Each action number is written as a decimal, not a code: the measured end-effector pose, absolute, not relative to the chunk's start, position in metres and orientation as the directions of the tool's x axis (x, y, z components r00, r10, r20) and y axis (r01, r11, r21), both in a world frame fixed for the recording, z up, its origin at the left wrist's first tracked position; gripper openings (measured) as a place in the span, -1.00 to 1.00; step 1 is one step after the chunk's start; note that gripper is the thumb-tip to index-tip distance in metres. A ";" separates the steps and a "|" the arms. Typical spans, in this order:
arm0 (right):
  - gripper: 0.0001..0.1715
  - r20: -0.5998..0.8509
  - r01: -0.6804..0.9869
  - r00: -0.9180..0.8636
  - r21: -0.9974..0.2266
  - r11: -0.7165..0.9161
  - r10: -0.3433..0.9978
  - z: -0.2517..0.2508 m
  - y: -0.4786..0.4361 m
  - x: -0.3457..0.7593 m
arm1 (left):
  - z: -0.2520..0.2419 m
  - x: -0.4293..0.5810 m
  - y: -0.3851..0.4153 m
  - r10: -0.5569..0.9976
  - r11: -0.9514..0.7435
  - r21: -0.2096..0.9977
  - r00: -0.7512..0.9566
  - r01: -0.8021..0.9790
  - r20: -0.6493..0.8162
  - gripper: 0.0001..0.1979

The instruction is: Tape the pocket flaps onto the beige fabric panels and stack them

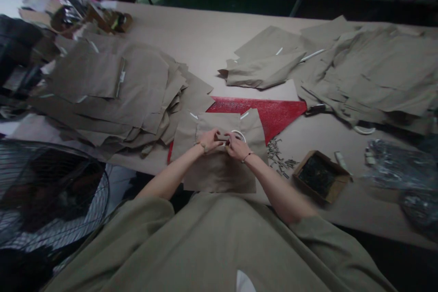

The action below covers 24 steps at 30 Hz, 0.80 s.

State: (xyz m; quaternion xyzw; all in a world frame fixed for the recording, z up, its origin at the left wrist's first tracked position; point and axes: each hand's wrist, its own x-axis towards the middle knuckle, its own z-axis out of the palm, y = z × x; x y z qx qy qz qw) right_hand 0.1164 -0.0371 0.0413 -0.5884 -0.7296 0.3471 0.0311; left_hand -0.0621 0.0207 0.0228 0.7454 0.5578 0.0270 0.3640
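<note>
A grey-brown fabric piece (219,178) with white strips at its top corners lies in front of me, partly over a red sheet (244,106). My left hand (209,139) is closed on a small folded part of this fabric near its middle. Right beside it, my right hand (237,147) pinches the other end of the same fold. A white loop (239,134) shows behind my right hand; whether the hand touches it I cannot tell. Something small and pale sits between the fingertips, too small to make out.
Stacked fabric pieces (137,86) lie at left, with another heap (369,68) at right. Small metal pieces (278,159) are scattered beside an open cardboard box (337,182). Clear plastic bags (400,164) lie farther right. A wire fan guard (51,196) stands at lower left.
</note>
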 end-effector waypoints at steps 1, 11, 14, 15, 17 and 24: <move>-0.25 -0.348 0.826 -0.302 -0.561 0.062 0.888 0.044 -0.047 0.119 | 0.029 -0.062 0.008 0.863 -0.127 0.661 0.411 0.739 -0.294 -0.50; -0.03 -0.383 0.786 -0.202 -0.612 -0.084 0.902 0.060 -0.118 0.114 | 0.062 -0.040 -0.058 0.910 -0.094 0.798 0.377 0.595 -0.174 -0.88; -0.16 -0.377 0.768 -0.163 -0.629 -0.122 0.912 0.061 -0.125 0.117 | 0.066 -0.041 -0.069 0.889 -0.217 0.724 0.439 0.655 -0.131 -0.89; -0.23 -0.371 0.754 -0.147 -0.642 -0.139 0.917 0.060 -0.126 0.119 | 0.067 -0.042 -0.074 0.885 -0.256 0.697 0.453 0.670 -0.111 -0.89; -0.39 -0.350 0.716 -0.134 -0.680 -0.154 0.927 0.058 -0.128 0.122 | 0.070 -0.045 -0.085 0.883 -0.312 0.646 0.464 0.697 -0.074 -0.86; -0.70 -0.307 0.757 -0.138 -0.646 -0.100 0.942 0.059 -0.134 0.124 | 0.072 -0.054 -0.107 0.904 -0.314 0.572 0.423 0.758 -0.065 -0.73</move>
